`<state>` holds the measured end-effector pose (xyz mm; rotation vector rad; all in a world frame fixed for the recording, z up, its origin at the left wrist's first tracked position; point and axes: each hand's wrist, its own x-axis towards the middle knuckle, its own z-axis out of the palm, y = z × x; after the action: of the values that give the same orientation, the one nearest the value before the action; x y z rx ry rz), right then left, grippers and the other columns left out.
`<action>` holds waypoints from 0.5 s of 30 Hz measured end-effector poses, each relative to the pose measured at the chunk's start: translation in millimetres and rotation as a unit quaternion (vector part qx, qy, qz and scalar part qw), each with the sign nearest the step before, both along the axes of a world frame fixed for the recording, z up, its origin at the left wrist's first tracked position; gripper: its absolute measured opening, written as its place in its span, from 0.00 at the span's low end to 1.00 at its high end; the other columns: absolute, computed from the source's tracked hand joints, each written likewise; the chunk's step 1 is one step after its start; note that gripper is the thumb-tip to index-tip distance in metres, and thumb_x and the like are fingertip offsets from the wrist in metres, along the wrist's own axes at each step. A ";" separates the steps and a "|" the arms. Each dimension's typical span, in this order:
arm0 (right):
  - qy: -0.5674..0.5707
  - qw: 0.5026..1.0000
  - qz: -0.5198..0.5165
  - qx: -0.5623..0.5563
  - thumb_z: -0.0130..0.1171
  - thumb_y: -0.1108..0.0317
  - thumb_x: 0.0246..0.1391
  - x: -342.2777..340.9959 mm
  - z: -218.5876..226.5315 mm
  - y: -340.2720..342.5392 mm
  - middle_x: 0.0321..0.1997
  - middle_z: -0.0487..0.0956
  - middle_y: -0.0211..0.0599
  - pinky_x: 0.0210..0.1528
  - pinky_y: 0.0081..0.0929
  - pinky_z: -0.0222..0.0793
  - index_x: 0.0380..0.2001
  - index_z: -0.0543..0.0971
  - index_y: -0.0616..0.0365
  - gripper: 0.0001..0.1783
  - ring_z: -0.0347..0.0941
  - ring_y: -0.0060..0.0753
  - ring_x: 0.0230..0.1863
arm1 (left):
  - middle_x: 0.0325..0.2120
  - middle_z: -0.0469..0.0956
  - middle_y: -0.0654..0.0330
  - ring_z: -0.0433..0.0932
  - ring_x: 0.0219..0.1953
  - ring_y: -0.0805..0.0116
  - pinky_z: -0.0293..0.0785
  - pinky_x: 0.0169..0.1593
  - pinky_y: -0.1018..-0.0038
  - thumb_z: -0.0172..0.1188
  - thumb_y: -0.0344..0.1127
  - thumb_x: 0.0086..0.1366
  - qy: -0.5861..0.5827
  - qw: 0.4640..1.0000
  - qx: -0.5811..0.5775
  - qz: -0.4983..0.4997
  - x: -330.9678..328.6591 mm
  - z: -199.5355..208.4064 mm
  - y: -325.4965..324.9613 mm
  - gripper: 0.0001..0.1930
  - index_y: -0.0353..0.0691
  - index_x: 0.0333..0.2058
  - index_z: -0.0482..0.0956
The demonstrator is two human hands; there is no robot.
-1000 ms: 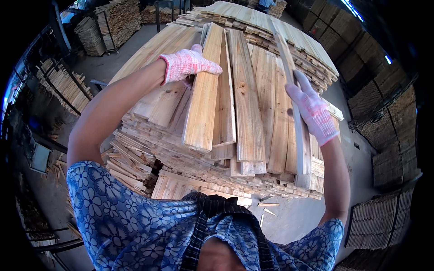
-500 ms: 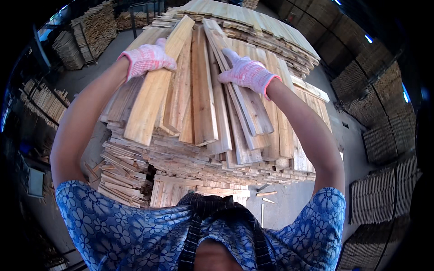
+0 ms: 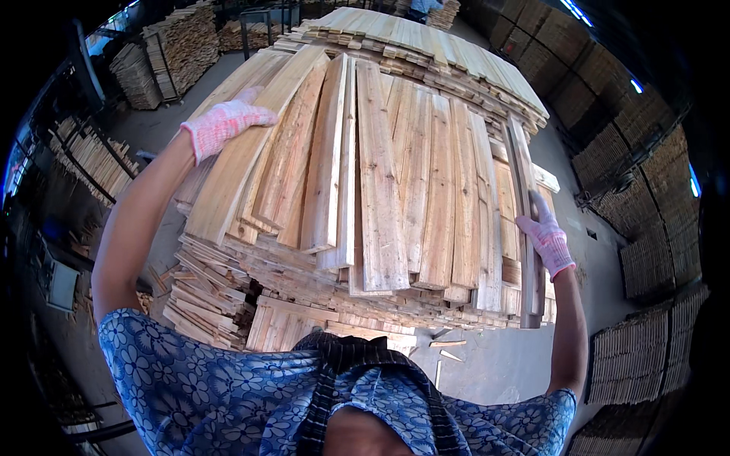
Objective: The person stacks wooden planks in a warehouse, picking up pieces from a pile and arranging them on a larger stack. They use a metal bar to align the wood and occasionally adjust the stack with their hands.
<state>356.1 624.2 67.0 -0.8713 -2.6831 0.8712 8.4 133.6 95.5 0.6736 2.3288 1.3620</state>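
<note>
In pink-and-white gloves, both my hands are at a broad stack of loose wooden planks. My left hand is closed over the left edge of a pale plank, its thumb lying across the top face. Far to the right, my right hand grips narrow planks standing on edge at the stack's right side; how many is hard to tell. Between the hands, planks fan out and overlap, among them a knotty plank near the middle. My right fingers are partly hidden behind the wood.
Behind rises another plank stack. Split wood pieces are piled low at the left front. Tall board stacks line the right side, and more timber stands at the back left. Scraps lie on the floor.
My right hand has moved from the middle to the right edge with planks, which now stand on edge there. My left hand has shifted slightly left and down. The middle planks now lie more spread out.
</note>
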 end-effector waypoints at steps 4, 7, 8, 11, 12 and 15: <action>0.096 0.989 -0.006 -0.115 0.52 0.46 0.66 -5.1 -45.8 20.3 0.70 0.68 0.46 0.70 0.31 0.57 0.69 0.65 0.54 0.35 0.63 0.43 0.70 | 0.64 0.67 0.41 0.71 0.62 0.51 0.67 0.63 0.67 0.59 0.68 0.57 0.165 0.945 -0.278 0.051 29.5 12.2 53.3 0.55 0.44 0.74 0.46; 0.025 0.999 0.019 0.024 0.45 0.39 0.67 -36.4 -55.0 -17.5 0.70 0.67 0.49 0.73 0.36 0.52 0.70 0.64 0.45 0.35 0.59 0.49 0.73 | 0.59 0.72 0.38 0.71 0.62 0.45 0.65 0.64 0.64 0.57 0.73 0.55 0.285 0.885 -0.368 0.018 32.5 5.9 83.3 0.58 0.44 0.74 0.45; 0.000 0.998 0.016 0.053 0.44 0.38 0.67 -39.0 -45.0 -28.4 0.68 0.68 0.55 0.71 0.45 0.54 0.70 0.63 0.43 0.35 0.57 0.58 0.73 | 0.62 0.69 0.37 0.70 0.63 0.45 0.65 0.65 0.63 0.57 0.75 0.54 0.230 0.898 -0.374 -0.009 30.0 16.6 87.5 0.59 0.42 0.74 0.45; -0.090 0.992 0.053 0.073 0.45 0.37 0.65 -47.3 -37.0 -10.1 0.65 0.69 0.61 0.69 0.51 0.57 0.69 0.63 0.42 0.36 0.57 0.65 0.71 | 0.65 0.64 0.37 0.68 0.65 0.46 0.64 0.65 0.62 0.57 0.78 0.51 0.159 0.907 -0.388 -0.040 31.9 30.4 87.6 0.64 0.39 0.73 0.43; -0.100 0.981 0.046 0.160 0.44 0.38 0.66 -53.4 -23.2 -22.2 0.66 0.68 0.60 0.67 0.48 0.59 0.70 0.62 0.44 0.36 0.60 0.62 0.70 | 0.65 0.64 0.38 0.68 0.65 0.46 0.64 0.66 0.62 0.57 0.80 0.50 0.154 0.905 -0.393 -0.047 31.2 32.1 88.9 0.65 0.38 0.73 0.43; -0.062 0.952 0.086 0.286 0.44 0.38 0.66 -118.4 14.4 -78.9 0.68 0.67 0.57 0.66 0.41 0.62 0.70 0.62 0.50 0.38 0.65 0.54 0.69 | 0.63 0.66 0.37 0.67 0.66 0.44 0.63 0.67 0.62 0.55 0.83 0.48 0.162 0.894 -0.417 -0.008 42.8 33.5 87.5 0.67 0.38 0.73 0.43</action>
<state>237.7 545.3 81.4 -0.5732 -2.8999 0.0322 51.3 221.1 129.0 0.6468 2.8026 0.1369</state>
